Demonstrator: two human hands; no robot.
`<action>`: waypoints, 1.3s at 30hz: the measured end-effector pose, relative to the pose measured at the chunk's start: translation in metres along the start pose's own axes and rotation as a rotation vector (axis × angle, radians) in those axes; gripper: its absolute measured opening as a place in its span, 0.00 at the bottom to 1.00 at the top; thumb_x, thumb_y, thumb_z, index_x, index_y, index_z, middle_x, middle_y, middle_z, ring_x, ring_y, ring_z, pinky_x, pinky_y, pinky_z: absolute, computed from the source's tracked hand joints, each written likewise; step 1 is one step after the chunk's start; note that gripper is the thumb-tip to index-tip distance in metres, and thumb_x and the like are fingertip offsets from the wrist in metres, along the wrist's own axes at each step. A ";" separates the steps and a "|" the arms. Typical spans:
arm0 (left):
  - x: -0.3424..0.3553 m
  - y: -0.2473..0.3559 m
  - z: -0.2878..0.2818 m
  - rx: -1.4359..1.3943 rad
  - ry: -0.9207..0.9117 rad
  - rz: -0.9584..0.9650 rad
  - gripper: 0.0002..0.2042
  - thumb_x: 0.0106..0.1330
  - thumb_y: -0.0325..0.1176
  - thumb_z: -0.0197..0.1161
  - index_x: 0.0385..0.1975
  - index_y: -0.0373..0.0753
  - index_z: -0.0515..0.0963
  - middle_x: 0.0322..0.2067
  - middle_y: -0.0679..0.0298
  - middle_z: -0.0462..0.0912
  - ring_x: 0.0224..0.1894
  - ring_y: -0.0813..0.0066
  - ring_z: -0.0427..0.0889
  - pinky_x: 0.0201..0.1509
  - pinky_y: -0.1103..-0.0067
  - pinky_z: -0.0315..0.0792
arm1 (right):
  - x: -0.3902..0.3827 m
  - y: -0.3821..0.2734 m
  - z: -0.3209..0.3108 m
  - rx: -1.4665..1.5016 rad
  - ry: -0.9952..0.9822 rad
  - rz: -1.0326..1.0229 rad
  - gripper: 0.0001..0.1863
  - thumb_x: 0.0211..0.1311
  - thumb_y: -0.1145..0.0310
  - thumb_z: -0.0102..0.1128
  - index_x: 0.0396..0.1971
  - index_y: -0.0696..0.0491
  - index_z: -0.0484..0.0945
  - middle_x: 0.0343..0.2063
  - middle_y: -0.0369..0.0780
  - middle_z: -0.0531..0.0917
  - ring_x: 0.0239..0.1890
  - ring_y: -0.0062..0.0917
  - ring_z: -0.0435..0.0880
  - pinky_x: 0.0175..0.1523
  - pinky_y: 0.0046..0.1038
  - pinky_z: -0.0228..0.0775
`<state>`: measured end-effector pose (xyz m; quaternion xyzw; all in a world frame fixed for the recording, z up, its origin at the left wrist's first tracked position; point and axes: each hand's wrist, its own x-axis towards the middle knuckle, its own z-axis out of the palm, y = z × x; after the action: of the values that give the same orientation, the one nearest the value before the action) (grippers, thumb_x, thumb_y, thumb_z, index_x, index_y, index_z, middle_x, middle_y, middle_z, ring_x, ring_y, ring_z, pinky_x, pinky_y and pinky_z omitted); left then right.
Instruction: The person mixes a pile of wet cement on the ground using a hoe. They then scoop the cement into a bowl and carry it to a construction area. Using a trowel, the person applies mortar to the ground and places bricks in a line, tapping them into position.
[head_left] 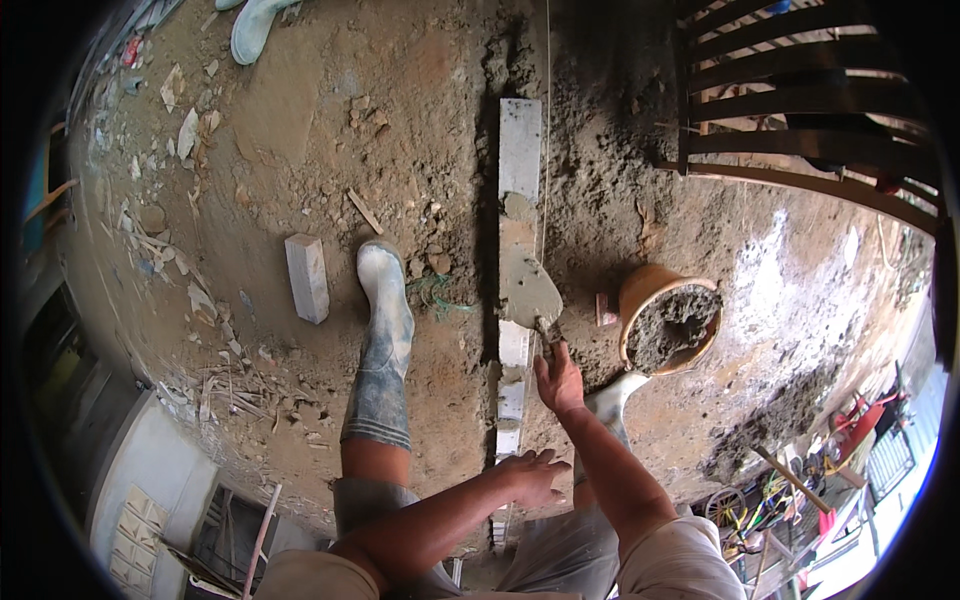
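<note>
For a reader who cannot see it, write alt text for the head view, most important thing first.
The person's right hand holds a mortar-laden metal trowel over a row of pale rectangular bricks set in brown dirt ground. The left hand hovers open near the row; an orange bucket of grey mortar stands to the right.

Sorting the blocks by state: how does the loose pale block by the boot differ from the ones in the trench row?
The loose pale rectangular block lies alone on bare dirt, left of the grey rubber boot; the row of white blocks sits end to end in the trench. The loose block is clean; the row carries grey mortar where the trowel rests. Both look alike in colour and shape.
</note>
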<state>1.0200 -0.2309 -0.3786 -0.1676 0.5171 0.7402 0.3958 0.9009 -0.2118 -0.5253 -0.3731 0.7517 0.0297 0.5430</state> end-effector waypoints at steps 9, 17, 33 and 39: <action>0.008 0.003 -0.010 -0.085 -0.004 -0.023 0.38 0.65 0.59 0.56 0.73 0.51 0.54 0.74 0.51 0.45 0.73 0.50 0.55 0.74 0.63 0.55 | -0.083 0.028 -0.118 0.133 0.362 -0.061 0.17 0.64 0.67 0.60 0.49 0.57 0.70 0.28 0.49 0.79 0.28 0.45 0.79 0.36 0.39 0.71; 0.011 -0.001 -0.011 -0.162 0.095 0.031 0.37 0.66 0.56 0.58 0.71 0.45 0.57 0.71 0.51 0.55 0.73 0.56 0.54 0.74 0.67 0.54 | -0.170 0.106 -0.173 -0.156 0.408 0.313 0.21 0.67 0.61 0.56 0.56 0.55 0.70 0.41 0.54 0.83 0.42 0.54 0.82 0.47 0.46 0.73; 0.025 -0.004 -0.005 -0.134 0.112 0.058 0.37 0.65 0.54 0.58 0.71 0.47 0.57 0.71 0.53 0.56 0.72 0.56 0.57 0.74 0.66 0.56 | -0.108 0.074 -0.166 0.759 0.022 0.736 0.16 0.73 0.54 0.49 0.44 0.51 0.74 0.22 0.38 0.75 0.16 0.22 0.74 0.20 0.28 0.71; 0.033 -0.012 0.003 -0.111 0.137 0.041 0.37 0.65 0.55 0.58 0.71 0.46 0.57 0.70 0.52 0.57 0.72 0.56 0.58 0.73 0.66 0.57 | -0.089 0.049 -0.138 1.365 0.159 0.734 0.14 0.73 0.56 0.49 0.45 0.51 0.72 0.21 0.37 0.75 0.16 0.22 0.74 0.19 0.26 0.71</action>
<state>1.0086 -0.2129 -0.4071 -0.2290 0.5045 0.7624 0.3343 0.7742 -0.1913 -0.4126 0.3154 0.7156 -0.2886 0.5523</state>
